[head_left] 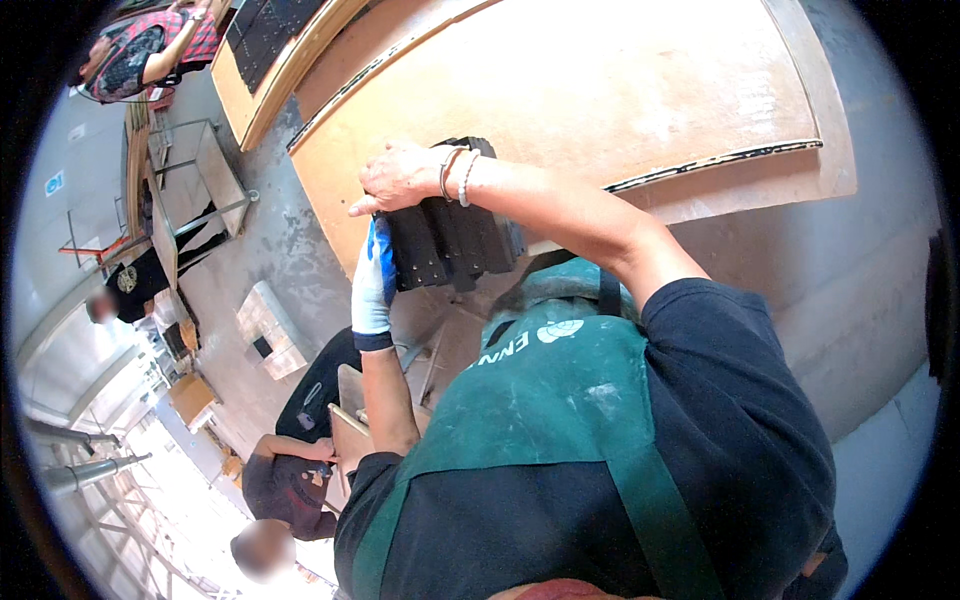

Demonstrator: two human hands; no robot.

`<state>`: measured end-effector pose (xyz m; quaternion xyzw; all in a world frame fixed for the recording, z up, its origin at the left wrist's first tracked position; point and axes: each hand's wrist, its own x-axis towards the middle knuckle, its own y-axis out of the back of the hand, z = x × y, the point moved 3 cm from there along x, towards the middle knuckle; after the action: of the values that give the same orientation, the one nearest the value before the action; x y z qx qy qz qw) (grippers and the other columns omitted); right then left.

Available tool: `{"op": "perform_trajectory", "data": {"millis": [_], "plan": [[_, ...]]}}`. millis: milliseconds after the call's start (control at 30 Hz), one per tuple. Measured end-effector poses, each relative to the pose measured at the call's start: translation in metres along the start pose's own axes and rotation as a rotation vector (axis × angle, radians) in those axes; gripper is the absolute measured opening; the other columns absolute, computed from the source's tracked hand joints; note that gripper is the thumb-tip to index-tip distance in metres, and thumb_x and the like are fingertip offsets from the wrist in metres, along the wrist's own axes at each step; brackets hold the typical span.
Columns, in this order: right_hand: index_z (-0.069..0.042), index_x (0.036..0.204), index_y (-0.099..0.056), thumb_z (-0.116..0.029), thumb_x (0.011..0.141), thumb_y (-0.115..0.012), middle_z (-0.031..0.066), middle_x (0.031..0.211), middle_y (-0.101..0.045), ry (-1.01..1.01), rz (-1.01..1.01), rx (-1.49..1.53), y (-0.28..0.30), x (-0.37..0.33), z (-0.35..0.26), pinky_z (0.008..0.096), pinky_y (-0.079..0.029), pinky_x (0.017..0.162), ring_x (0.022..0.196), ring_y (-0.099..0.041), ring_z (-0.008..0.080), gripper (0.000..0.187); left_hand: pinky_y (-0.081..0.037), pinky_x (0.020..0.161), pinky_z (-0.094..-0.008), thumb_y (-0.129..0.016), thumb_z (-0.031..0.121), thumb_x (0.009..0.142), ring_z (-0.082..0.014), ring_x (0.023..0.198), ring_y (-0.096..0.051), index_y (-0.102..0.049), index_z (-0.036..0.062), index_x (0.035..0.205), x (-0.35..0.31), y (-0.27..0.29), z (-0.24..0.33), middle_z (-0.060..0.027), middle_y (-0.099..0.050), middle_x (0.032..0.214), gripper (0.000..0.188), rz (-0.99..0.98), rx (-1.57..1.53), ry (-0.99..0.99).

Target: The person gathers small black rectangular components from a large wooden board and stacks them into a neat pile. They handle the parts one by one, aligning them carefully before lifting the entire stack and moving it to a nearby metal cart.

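Note:
A stack of flat black pieces (455, 240) with ridged, layered edges sits at the near left edge of the wooden board (700, 90). My left hand (374, 280), in a white and blue glove, is closed along the stack's left side. Bare, with bracelets at the wrist, my right hand (403, 177) reaches across the stack. Its fingers bend over the far left corner, and its thumb is close to the glove's fingertips. The undersides of the fingers and the palms are hidden.
Dark strips edge the board. Another wooden panel with black pieces (268, 38) stands at the far left. A metal-framed cart (215, 180) and a pale block (270, 330) are on the floor. Several people are nearby, one (295, 480) close on my left.

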<state>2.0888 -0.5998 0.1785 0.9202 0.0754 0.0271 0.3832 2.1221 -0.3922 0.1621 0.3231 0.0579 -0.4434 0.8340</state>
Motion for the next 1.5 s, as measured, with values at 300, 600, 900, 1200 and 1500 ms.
{"op": "perform_trajectory", "data": {"millis": [300,600,900,1200,1500], "plan": [[-0.002,0.117,-0.069,-0.024,0.1,-0.057,0.0144,0.089,-0.072,-0.468,1.005,0.428,0.029,-0.178,0.069,0.0365,-0.056,0.07,0.073,-0.069,0.0256,0.03,-0.052,0.092,-0.0308,-0.046,0.046,0.109,-0.0159,0.1,-0.062,-0.058,-0.0029,0.136,-0.01,-0.016,0.019,-0.0094,-0.068,0.12,0.057,0.008,-0.312,0.252],[-0.011,0.148,-0.049,0.006,0.08,-0.046,0.0136,0.092,-0.065,-0.543,0.473,0.994,-0.157,-0.288,0.014,0.0405,-0.055,0.088,0.09,-0.067,0.0285,0.07,-0.045,0.111,-0.0372,-0.048,0.051,0.107,-0.022,0.128,-0.058,-0.048,0.0048,0.149,-0.015,-0.018,0.024,-0.0077,-0.057,0.145,0.063,0.008,-0.469,0.475],[-0.013,0.162,-0.021,0.001,0.08,-0.049,0.0244,0.12,-0.062,-0.446,0.24,1.079,-0.167,-0.281,0.002,0.0482,-0.053,0.095,0.107,-0.066,0.039,0.087,-0.036,0.118,-0.0469,-0.046,0.064,0.101,-0.0287,0.14,-0.047,-0.04,0.0113,0.155,-0.006,0.005,-0.011,-0.0082,-0.046,0.156,0.076,-0.042,-0.42,0.471],[-0.014,0.162,-0.02,-0.004,0.086,-0.049,0.0267,0.117,-0.06,-0.462,0.25,0.973,-0.191,-0.276,-0.007,0.0519,-0.054,0.09,0.104,-0.065,0.0442,0.082,-0.039,0.117,-0.0415,-0.054,0.054,0.103,-0.025,0.136,-0.051,-0.044,0.0068,0.152,-0.007,-0.001,0.0,-0.009,-0.05,0.152,0.069,0.001,-0.469,0.441],[-0.015,0.162,-0.022,-0.001,0.087,-0.051,0.0253,0.108,-0.059,-0.471,0.204,0.802,-0.167,-0.281,-0.013,0.0529,-0.053,0.083,0.095,-0.065,0.0436,0.082,-0.035,0.12,-0.0416,-0.053,0.055,0.103,-0.0258,0.14,-0.047,-0.039,0.0064,0.155,-0.008,-0.005,0.002,-0.0099,-0.046,0.156,0.073,-0.033,-0.508,0.438]]}}
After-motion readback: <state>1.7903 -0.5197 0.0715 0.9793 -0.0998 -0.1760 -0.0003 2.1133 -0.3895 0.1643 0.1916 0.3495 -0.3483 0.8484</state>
